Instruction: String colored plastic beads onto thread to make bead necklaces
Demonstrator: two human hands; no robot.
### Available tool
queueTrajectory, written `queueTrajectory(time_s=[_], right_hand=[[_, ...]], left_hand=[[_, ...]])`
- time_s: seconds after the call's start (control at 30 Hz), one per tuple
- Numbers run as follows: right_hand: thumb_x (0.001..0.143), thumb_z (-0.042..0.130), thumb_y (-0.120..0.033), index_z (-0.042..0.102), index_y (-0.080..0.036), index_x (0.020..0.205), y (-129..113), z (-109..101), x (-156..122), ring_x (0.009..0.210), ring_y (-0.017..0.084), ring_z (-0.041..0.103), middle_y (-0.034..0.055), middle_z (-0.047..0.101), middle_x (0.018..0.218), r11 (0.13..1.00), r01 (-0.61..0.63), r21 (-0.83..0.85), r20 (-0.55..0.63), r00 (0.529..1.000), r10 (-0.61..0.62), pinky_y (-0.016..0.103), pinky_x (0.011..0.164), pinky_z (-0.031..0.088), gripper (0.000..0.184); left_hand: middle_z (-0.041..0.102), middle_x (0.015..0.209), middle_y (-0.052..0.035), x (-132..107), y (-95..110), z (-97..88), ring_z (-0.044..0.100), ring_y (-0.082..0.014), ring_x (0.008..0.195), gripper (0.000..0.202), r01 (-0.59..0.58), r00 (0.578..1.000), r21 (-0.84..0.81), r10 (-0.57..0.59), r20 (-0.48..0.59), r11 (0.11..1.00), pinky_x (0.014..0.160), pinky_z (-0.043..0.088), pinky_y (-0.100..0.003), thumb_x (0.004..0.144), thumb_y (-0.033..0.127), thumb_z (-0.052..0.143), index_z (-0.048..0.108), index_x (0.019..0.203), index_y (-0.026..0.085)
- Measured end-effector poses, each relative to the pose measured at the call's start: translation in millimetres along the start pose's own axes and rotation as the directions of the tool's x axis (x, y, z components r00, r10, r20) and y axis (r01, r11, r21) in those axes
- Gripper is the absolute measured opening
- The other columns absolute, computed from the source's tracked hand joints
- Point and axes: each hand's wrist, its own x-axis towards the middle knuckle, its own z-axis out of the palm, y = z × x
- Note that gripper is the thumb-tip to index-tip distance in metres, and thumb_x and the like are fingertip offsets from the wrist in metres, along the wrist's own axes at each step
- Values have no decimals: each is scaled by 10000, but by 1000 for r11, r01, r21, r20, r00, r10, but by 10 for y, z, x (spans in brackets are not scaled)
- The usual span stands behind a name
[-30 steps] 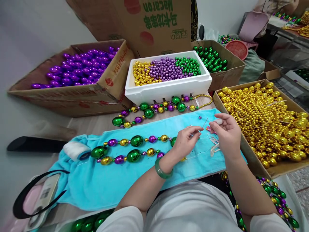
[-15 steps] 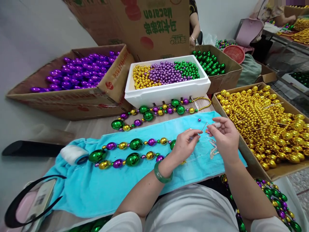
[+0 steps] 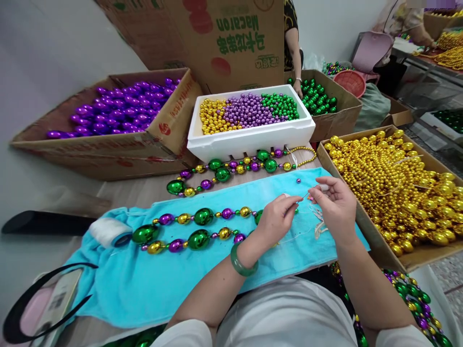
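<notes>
A half-strung necklace of big green, purple and gold beads lies on a turquoise towel. My left hand, with a green bangle on the wrist, pinches the thread at the strand's right end. My right hand is closed on a thin needle whose tip meets the left fingertips. A lone small purple bead lies on the towel just beyond them. A white spool of thread rests at the towel's left.
A finished bead strand lies in front of a white foam box of small beads. Cardboard boxes hold purple beads, green beads and gold beads. Another person's hand reaches toward the green box.
My two hands have drawn closer, so the needle tip now meets the left fingertips. Another person's arm has come into view behind the foam box.
</notes>
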Motion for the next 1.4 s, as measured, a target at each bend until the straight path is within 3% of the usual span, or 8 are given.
queueTrajectory(time_s=[0.2,0.53,0.83,0.97,1.07,1.2,1.3,1.4], right_hand=[[722,732,-283,649,-196,961,42,-58,30,649,126,609,0,650,754,1000,-11,-1,96,995,11,285,613,542,267],[673,765,-260,661,-208,997,60,-96,50,917,188,670,41,701,926,989,-85,120,171,983,64,385,873,559,345],[700,738,-346,685,-169,774,139,-159,160,635,138,613,42,698,804,989,-145,-33,16,989,146,273,533,529,199],[767,674,-324,691,-186,884,176,-358,280,871,211,646,94,681,1043,960,61,-272,-237,963,-128,279,537,513,182],[781,658,-259,675,-219,1029,166,-366,267,1148,254,568,98,622,1227,870,260,-419,-117,935,-335,310,650,545,252],[796,641,-282,704,-224,929,263,-195,191,897,200,664,55,711,1012,948,161,-274,241,966,-94,294,625,547,158],[777,647,-310,707,-185,831,427,-130,206,602,143,620,10,679,690,979,-51,-199,236,967,98,266,532,513,148],[747,658,-318,707,-156,862,593,-175,296,531,129,582,0,644,613,962,-174,-210,217,951,219,252,487,487,204]], left_hand=[[630,843,-50,-28,-53,1,590,-137,773,262,-67,997,224,59,41,972,677,478,-248,931,157,451,636,1114,185],[638,852,-42,-15,-73,0,594,-121,773,239,-72,997,195,72,7,978,681,481,-230,934,159,461,629,1104,173],[627,895,-65,14,-59,-25,553,-178,834,292,-151,987,600,90,130,786,701,468,-288,912,112,422,636,1084,210],[606,863,-75,141,-131,-155,507,-192,791,288,-179,983,728,97,154,662,639,422,-297,897,83,407,647,1002,201],[600,860,-82,265,-152,-227,496,-191,773,299,-243,970,755,126,210,610,630,398,-300,908,78,379,650,971,187],[585,815,-81,404,-100,-222,502,-193,773,259,-354,933,721,173,315,596,639,392,-305,927,128,394,649,950,169],[598,825,-77,543,-99,-217,519,-189,781,235,-421,902,692,186,391,587,647,398,-301,927,153,424,659,923,161],[616,843,-62,836,-186,-299,543,-179,785,206,-436,875,615,152,459,657,635,403,-284,924,212,475,677,946,178]])
